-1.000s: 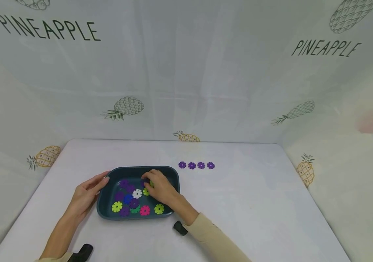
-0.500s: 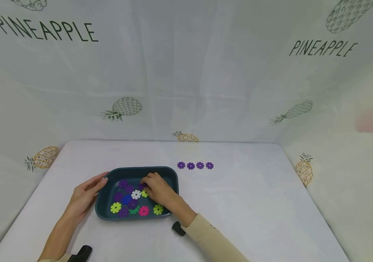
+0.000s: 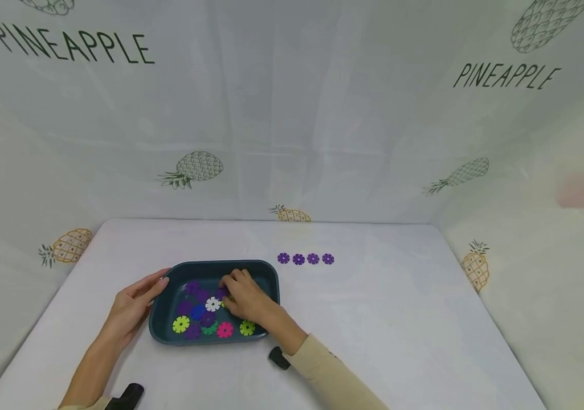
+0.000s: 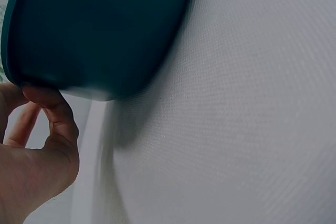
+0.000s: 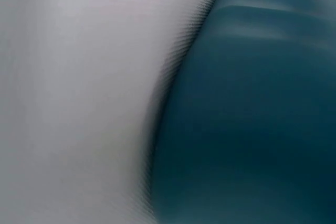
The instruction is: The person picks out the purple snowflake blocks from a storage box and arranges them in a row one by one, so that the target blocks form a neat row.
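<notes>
A dark teal tray (image 3: 166, 330) stands on the table, holding notched plastic building discs in several colours. My left hand (image 3: 130, 313) grips its left rim, the thumb over the edge; the left wrist view shows those curled fingers (image 4: 60, 114) against the tray wall. Inside the tray, my right hand (image 3: 248, 299) has its thumb and fingers bent around a purple building disc (image 3: 222, 291), partly hidden by them. Just left of it lie a white disc (image 3: 212, 304) and a blue disc (image 3: 197, 312). In the right wrist view only the tray's outer wall (image 5: 247, 114) shows, without the hand.
A row of several purple discs (image 3: 313, 259) lies beyond the tray's right back corner. In the tray's front part are a pink disc (image 3: 225, 329) and yellow-green discs (image 3: 247, 328). A pineapple-print cloth (image 3: 322, 114) surrounds the white table (image 3: 399, 319).
My right hand has lowered slightly in the tray, and its fingers now cover more of the yellow-green disc beside the white one. The left hand keeps its grip on the rim.
</notes>
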Available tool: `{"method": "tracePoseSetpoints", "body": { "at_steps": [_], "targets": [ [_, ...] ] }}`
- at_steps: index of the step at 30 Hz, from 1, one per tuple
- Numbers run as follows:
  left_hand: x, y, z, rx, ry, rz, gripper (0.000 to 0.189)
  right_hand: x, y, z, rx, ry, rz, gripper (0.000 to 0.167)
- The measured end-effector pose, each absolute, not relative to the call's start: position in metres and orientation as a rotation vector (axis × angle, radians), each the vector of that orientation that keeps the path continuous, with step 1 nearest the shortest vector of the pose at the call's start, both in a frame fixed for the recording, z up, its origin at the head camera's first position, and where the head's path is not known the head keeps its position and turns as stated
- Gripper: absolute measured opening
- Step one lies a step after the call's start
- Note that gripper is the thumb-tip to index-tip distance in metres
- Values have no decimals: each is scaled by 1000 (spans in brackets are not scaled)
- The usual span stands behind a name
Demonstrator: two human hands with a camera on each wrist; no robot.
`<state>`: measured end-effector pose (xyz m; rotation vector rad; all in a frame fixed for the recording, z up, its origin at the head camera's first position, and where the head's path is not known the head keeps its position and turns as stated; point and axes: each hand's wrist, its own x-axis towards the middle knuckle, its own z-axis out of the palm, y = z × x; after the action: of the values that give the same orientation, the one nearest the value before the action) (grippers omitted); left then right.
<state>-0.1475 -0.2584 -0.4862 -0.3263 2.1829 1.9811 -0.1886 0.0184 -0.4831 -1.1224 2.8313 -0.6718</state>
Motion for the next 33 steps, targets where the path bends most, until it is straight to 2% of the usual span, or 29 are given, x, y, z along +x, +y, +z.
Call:
{"method": "tracePoseSetpoints", "body": {
  "at_steps": [3,10,17,25,33],
  "targets": [
    [-148,-259,-485,-311,2181,1996,54,-189,18,-482,-1135,2817,-702,18],
    [-147,-259,-487,-326,2164,1999,52,-188,20,-481,-1081,2760,-801,27],
    [-147,-259,-487,-322,2176,1992,52,-187,21,-481,-1104,2712,-903,22],
    [-147,-259,-485,-328,2144,2029,51,-190,22,-482,-1249,2660,-1116,15],
    [-148,-258,-487,-333,2153,2012,52,-190,24,-481,-1214,2709,-1237,15]
  ]
}}
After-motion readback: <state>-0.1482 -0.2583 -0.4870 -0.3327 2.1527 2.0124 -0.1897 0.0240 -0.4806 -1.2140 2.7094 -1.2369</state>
